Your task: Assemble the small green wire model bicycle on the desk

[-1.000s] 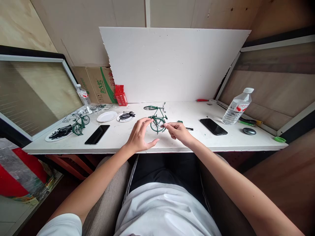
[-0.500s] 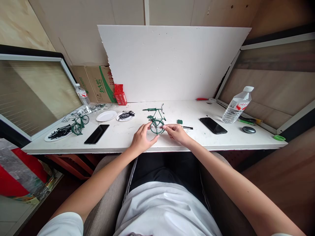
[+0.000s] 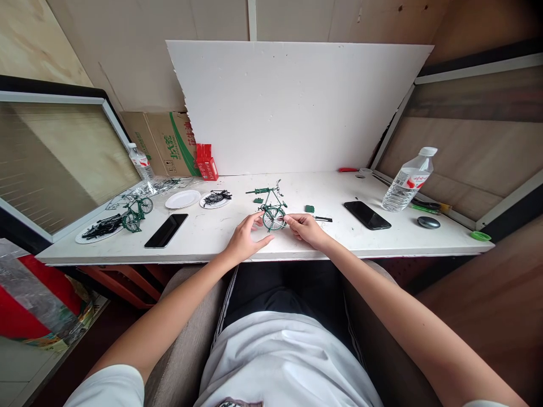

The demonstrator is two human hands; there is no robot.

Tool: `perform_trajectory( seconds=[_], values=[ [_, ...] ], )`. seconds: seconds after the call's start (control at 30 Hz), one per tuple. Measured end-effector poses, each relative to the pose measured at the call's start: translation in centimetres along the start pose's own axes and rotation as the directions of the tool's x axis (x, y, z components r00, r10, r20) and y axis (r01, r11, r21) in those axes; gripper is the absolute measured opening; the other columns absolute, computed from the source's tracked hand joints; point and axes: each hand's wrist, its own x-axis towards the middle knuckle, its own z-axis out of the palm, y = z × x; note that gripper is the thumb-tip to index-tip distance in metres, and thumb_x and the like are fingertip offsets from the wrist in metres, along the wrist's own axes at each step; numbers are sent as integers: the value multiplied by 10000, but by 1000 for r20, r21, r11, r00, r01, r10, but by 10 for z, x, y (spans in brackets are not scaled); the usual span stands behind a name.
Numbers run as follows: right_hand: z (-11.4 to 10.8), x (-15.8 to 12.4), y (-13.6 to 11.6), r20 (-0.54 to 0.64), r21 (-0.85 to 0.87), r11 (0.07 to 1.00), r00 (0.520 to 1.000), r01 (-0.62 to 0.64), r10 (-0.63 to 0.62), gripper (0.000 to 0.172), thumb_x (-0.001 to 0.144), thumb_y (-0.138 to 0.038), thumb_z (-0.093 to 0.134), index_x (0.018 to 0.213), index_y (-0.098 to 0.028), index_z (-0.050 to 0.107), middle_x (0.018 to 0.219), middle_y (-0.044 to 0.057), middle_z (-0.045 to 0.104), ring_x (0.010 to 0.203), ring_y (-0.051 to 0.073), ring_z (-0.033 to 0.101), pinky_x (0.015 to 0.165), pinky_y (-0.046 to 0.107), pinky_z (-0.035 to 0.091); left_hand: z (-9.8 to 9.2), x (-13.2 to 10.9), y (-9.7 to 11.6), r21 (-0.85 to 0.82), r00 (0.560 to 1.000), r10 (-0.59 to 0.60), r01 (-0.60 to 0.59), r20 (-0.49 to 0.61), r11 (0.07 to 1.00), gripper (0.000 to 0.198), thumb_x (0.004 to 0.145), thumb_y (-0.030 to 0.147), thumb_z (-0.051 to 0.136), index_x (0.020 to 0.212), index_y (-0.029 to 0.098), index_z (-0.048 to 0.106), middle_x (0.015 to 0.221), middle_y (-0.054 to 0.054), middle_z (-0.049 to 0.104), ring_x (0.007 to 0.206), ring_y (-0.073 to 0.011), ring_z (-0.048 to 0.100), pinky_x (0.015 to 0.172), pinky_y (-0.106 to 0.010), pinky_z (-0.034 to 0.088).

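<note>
A small green model bicycle stands near the table's front edge, with one spoked wheel towards me and its frame and handlebar reaching away. My right hand pinches it at the right side of that near wheel, thumb against forefinger. On the other side, my left hand is curved around the wheel with thumb and fingers apart. Its fingertips are close to the wheel's left edge; whether they touch it I cannot tell. Small green pieces and a thin black strip lie right of the bicycle.
Left on the white table are another green model bicycle, a phone, and plates, one with black parts. To the right lie a second phone, a water bottle, a mouse and pliers.
The near wheel has shifted slightly to the right, away from my left thumb. My right hand keeps its pinch, and my left hand has barely moved.
</note>
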Motion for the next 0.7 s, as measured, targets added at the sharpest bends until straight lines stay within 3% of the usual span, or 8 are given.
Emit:
perform_trajectory(
  seconds=[0.17,0.33,0.7],
  values=[
    [1,-1,-1,19,-52,999,1000,2,-1,554,909,-741,686,829,-195,638,569,-76,313,497,99,274,465,261,252,-1,2,1,-184,991,-121,128,51,974,835,770,411,949,1435,226,479,1178,-117,716,1008,-243,742,906,-418,613],
    [1,-1,-2,20,-65,998,1000,6,-5,563,908,-746,678,841,-187,647,577,-77,319,503,96,266,464,256,242,-4,5,3,-444,950,-275,312,147,840,796,812,391,923,1341,260,342,1104,-79,744,900,-194,772,905,-390,594],
    [-1,0,3,46,-85,996,999,12,-8,524,950,-705,651,883,-187,693,567,-72,331,502,103,274,477,262,248,-9,9,-2,-506,889,-383,458,252,731,847,743,387,972,1288,245,340,933,-43,784,890,-203,787,920,-391,582]
  ],
)
